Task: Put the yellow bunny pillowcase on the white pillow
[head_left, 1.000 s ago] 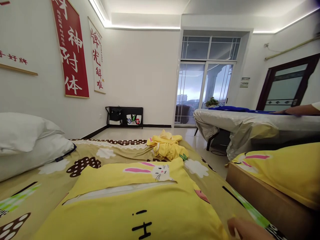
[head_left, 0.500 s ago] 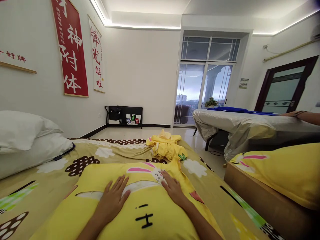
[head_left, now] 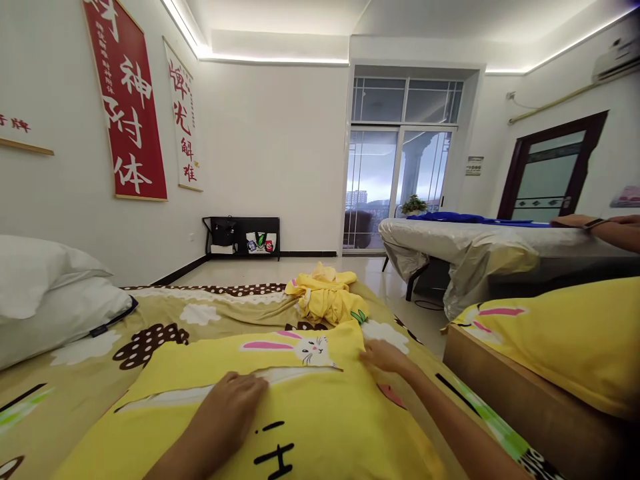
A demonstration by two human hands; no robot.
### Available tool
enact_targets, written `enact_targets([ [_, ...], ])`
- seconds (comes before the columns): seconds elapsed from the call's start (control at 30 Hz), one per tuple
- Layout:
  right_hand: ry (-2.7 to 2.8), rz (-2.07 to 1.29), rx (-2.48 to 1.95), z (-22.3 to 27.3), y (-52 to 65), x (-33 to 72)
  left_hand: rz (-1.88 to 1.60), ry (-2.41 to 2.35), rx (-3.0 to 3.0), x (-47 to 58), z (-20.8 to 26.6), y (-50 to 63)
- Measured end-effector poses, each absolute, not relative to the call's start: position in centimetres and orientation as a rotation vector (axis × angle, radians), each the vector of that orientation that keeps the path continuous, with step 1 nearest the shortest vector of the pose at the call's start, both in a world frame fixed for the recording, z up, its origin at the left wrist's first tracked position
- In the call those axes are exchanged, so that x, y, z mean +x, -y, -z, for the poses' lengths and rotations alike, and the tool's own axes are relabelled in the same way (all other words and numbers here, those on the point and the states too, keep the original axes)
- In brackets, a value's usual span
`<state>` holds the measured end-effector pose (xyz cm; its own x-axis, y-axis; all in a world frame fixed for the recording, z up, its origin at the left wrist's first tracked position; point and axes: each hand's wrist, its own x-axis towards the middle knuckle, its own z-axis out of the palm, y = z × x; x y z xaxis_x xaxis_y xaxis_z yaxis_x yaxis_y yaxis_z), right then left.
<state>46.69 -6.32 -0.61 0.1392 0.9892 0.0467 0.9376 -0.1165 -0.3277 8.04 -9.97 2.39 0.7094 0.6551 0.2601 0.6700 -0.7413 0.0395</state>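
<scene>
Yellow-covered pillow (head_left: 320, 408) on the bed (head_left: 85, 387), short of its far edge, under left hand (head_left: 230, 407) at the opening (head_left: 290, 373), beside right hand (head_left: 387, 358) near the far right corner; cannot tell if clamping with the fingers; probably light, soft, floppy, best lifted by both far corners

Looks bright, lit by the ceiling strip (head_left: 203, 51) at 11 o'clock and daylight through glass doors (head_left: 400, 190) at 2; picks up sheen off plastic sheeting (head_left: 443, 235) at 3; darkens at 4; stretches towards both edges.
</scene>
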Motion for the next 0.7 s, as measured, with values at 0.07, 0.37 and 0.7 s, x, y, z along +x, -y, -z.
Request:
enact_targets([
  [0.07, 1.853, -0.178, -2.057, -0.9, 4.2, 45.1, 0.494, 0.926, -2.910, 11.7, -2.9, 10.9],
  [0.37, 1.883, -0.390, -2.069, 7.4, -0.4, 43.3, 0.567, 0.327, -2.571, 19.1, 5.0, 6.9],
  [0.7, 1.908, -0.112, -2.205, 4.9, 0.7, 46.5, 0.662, 0.159, -2.321, 18.8, 5.0, 6.9],
])
